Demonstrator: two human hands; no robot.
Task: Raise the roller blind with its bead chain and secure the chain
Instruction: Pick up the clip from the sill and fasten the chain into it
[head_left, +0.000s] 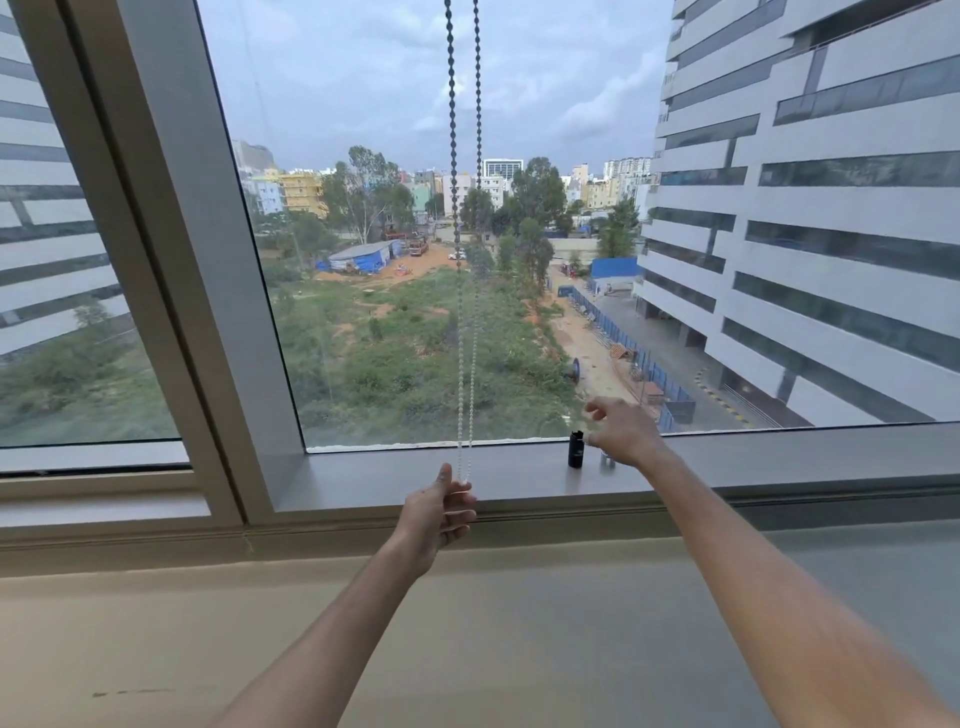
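A white bead chain (458, 260) hangs as a two-strand loop down the middle of the window, from the top edge to the sill. My left hand (439, 514) grips the bottom of the loop just above the sill's front edge, thumb up. My right hand (618, 431) hovers further right over the sill, fingers spread and empty, right beside a small black bottle (575, 450). The roller blind itself is out of view; the glass is fully uncovered.
A grey window sill (779, 462) runs across the view, with a wide beige ledge (519, 623) below it. A small shiny object (607, 460) stands behind my right hand. A thick window frame post (208, 260) slants at the left.
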